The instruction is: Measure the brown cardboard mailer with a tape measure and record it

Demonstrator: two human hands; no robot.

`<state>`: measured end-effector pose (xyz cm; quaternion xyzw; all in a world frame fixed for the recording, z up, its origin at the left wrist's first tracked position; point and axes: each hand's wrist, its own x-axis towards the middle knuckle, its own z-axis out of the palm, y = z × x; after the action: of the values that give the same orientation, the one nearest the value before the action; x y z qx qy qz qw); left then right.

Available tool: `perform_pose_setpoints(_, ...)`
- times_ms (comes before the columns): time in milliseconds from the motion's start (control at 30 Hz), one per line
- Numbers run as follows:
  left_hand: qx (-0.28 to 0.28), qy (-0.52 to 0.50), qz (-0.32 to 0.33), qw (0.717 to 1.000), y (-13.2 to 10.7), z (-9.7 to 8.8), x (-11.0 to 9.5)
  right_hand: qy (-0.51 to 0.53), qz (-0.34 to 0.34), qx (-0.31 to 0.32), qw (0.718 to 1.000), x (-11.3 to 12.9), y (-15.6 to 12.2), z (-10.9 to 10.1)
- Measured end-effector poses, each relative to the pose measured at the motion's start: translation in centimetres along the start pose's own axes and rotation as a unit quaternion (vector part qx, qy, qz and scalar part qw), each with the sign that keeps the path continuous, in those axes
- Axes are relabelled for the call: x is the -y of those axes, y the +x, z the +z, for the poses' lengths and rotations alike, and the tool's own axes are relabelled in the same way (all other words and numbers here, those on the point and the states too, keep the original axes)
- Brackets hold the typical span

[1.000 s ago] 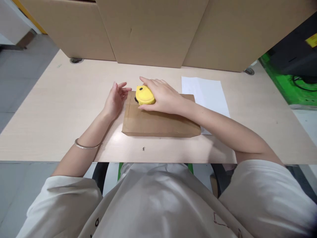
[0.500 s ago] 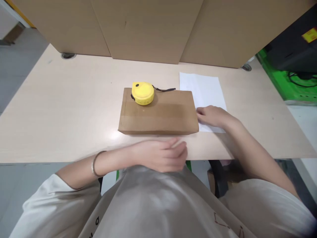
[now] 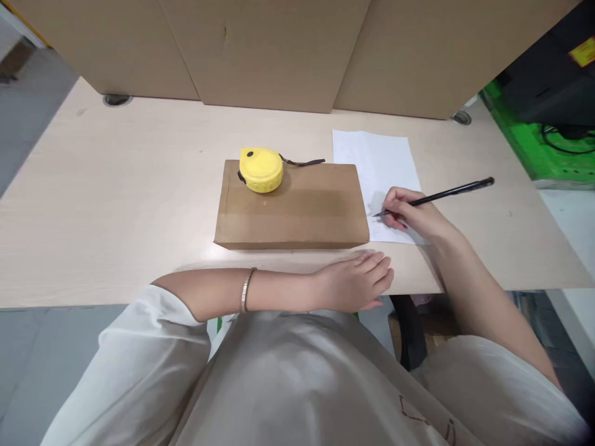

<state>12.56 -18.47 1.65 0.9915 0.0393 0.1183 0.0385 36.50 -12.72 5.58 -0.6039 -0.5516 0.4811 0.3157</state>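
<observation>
My right hand (image 3: 409, 214) holds a black pen (image 3: 453, 192) slantwise, its tip at the sheet of paper (image 3: 381, 155). Faint lines of print or writing run along the paper's left part. Palm down at the table's front edge lies my left hand (image 3: 356, 282), its fingers stretched toward the right and nothing in them. In front of it sits a closed brown cardboard box (image 3: 297, 214), which covers part of the paper's left side. A yellow tape measure (image 3: 261, 170) with a black wrist strap (image 3: 304, 163) rests on the box's upper left part.
Tall brown cardboard panels (image 3: 269, 56) stand along the back of the light wooden table (image 3: 116, 186). A green crate (image 3: 553, 145) with a dark object and black cable is at the far right. Round cable holes (image 3: 117, 100) mark the table's rear corners.
A black pen now shows in my right hand, which has turned up from beside the box. My left hand has moved right along the table's edge, fingers uncurled.
</observation>
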Motion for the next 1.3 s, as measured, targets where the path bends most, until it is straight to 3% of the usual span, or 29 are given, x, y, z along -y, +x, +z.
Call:
perform_pose_setpoints(167,0.033,-0.037,-0.087,0.995,1.4,0.6,0.1,-0.001,-0.054,-0.030,0.998,-0.5,2.9,-1.3)
perform_pose_setpoints(333,0.032,-0.085,-0.136,0.987,2.6,1.6,0.1,-0.013,-0.122,-0.084,0.989,0.8,10.9,-3.7)
perform_pose_setpoints(467,0.059,-0.105,-0.152,0.981,2.8,2.1,-0.2,-0.013,-0.088,-0.108,0.990,2.1,17.3,-2.3)
perform_pose_setpoints(567,0.063,-0.100,-0.157,0.981,2.7,2.6,-0.6,0.002,-0.059,-0.111,0.992,2.7,19.9,-0.5)
perform_pose_setpoints(733,0.062,-0.103,-0.155,0.981,2.7,2.9,-1.0,0.012,-0.039,-0.087,0.995,2.4,21.6,1.0)
perform_pose_setpoints(1033,0.105,-0.128,-0.150,0.975,2.9,1.4,-0.8,-0.034,-0.103,-0.197,0.974,1.0,25.0,0.4)
perform_pose_setpoints(1300,0.090,-0.147,-0.148,0.974,2.9,2.4,-1.0,-0.043,-0.110,-0.186,0.975,0.8,25.1,0.7)
